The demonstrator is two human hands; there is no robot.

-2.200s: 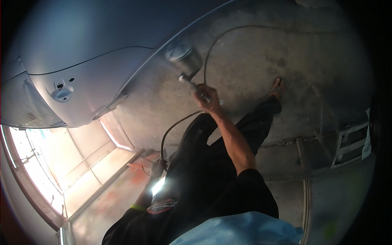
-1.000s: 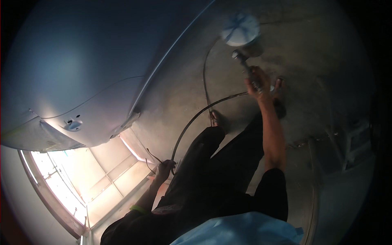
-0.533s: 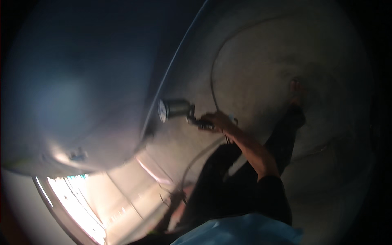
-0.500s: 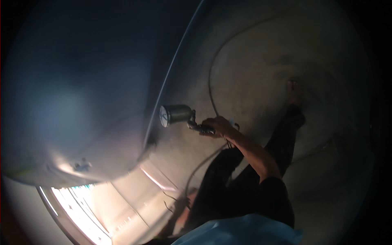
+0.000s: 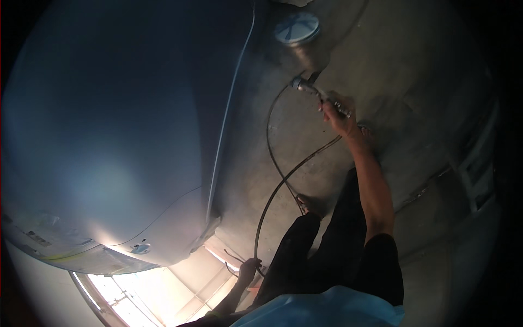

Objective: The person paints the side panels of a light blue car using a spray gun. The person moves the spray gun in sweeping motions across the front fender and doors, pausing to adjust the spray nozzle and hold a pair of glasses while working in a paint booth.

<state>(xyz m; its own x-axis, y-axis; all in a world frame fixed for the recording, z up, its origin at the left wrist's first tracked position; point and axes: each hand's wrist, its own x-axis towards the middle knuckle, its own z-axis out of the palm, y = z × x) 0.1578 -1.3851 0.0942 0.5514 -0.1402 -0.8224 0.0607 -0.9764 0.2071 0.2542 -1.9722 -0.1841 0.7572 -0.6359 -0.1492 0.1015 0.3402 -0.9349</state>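
My right hand (image 5: 340,115) is closed round the handle of a spray gun (image 5: 306,86), held out ahead of me over the floor. Its metal cup, with a pale round lid (image 5: 297,29), points toward the far side, and the gun is close to a dark glossy car body (image 5: 125,125) on my left without touching it. From the gun's handle a dark air hose (image 5: 279,188) loops back toward me. Low down by my left leg, my left hand (image 5: 249,268) is wrapped round that hose.
Along the car's lower edge runs a thin bright line (image 5: 224,122). A door handle (image 5: 140,248) shows on the near panel. More hose lies on the grey floor (image 5: 414,71) by my feet. Bright window light (image 5: 136,294) comes from the near left.
My right hand has swung the spray gun farther away and to the right, turning its cup from leftward to forward. My left hand now shows on the hose. My feet have shifted.
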